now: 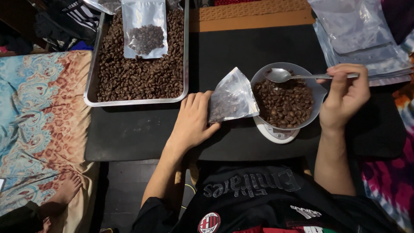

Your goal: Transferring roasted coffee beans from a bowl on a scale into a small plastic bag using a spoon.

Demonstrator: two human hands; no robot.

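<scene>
one pouch, one spoon, two hands.

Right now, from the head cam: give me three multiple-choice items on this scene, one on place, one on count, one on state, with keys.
1. Where does the bowl of coffee beans stand?
A. on a small white scale
B. inside the metal tray
C. on the patterned cloth

2. How many pouches lie on the beans in the tray?
A. none
B. one
C. three

3. What state is the spoon in?
A. heaped with beans
B. lying on the table
C. empty, held over the bowl

Key: 1 A, the scale shows beneath the bowl. 2 B, one clear pouch rests fully on the beans. 3 C, the right hand holds it with a bare scoop, while the left hand holds a small pouch.
</scene>
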